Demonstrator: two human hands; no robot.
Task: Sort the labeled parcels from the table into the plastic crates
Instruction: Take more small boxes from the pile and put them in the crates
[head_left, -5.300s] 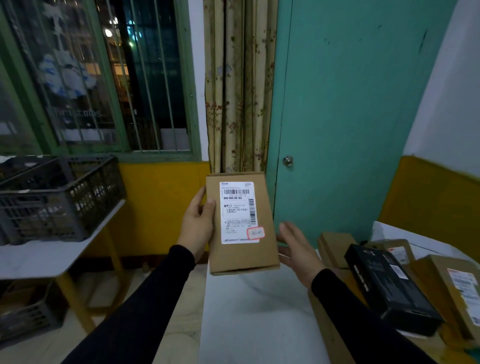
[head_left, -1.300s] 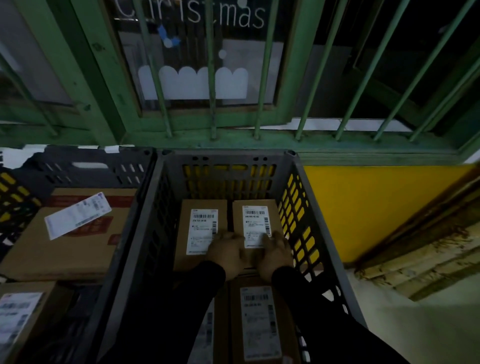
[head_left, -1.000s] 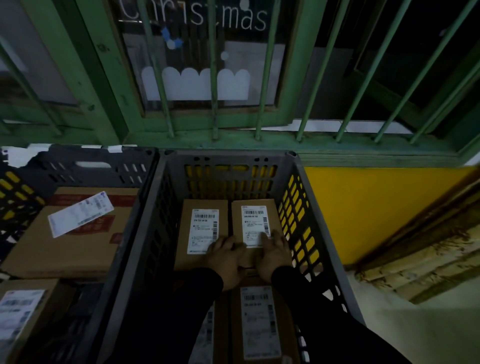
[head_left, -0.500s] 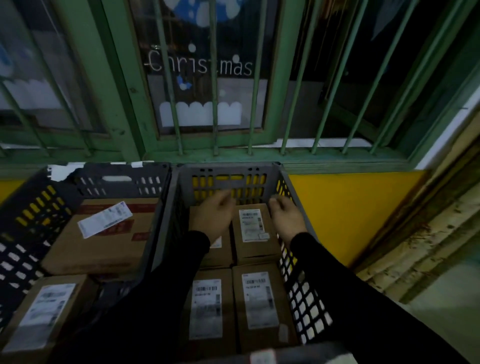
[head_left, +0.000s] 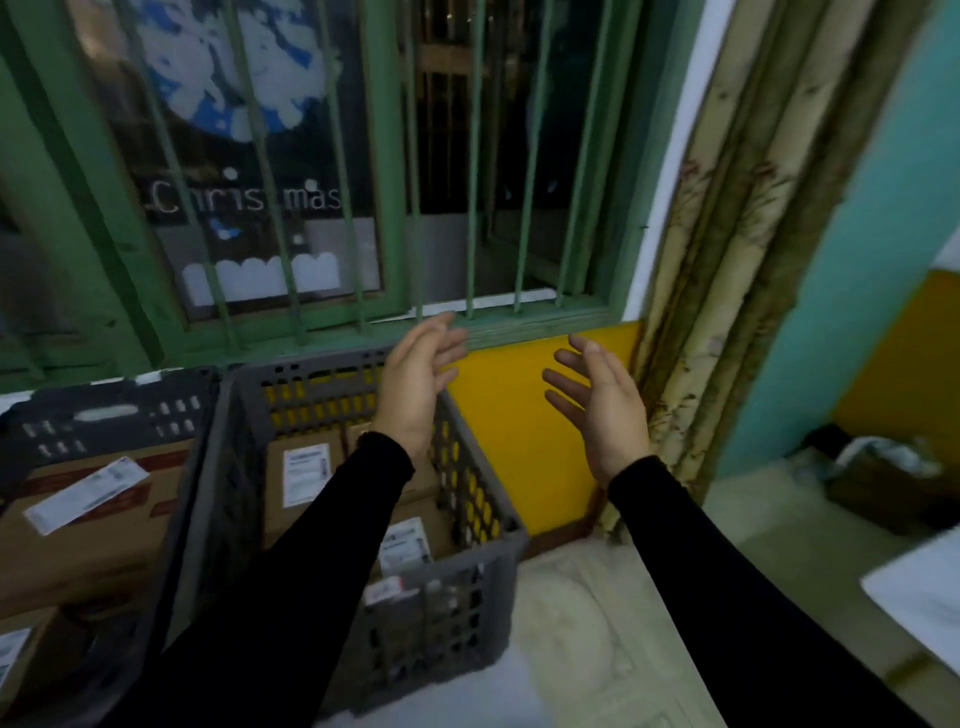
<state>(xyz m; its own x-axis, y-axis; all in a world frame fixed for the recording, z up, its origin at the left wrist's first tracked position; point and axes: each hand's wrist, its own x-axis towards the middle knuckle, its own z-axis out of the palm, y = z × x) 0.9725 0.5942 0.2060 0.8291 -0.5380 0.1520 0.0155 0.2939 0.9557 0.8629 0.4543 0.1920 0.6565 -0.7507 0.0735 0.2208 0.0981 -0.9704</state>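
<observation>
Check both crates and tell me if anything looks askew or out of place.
One thing: on the large box in the left crate, the white label lies diagonally rather than square. Parcels in the grey crate sit flat with labels up. Both hands are empty.

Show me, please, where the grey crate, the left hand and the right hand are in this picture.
grey crate (head_left: 332, 368): head view, on its far rim.
left hand (head_left: 415, 384): head view, on the back of the hand.
right hand (head_left: 605, 402): head view, on the open palm.

Both hands, left hand (head_left: 415, 382) and right hand (head_left: 602, 405), raised, fingers spread, empty.
</observation>
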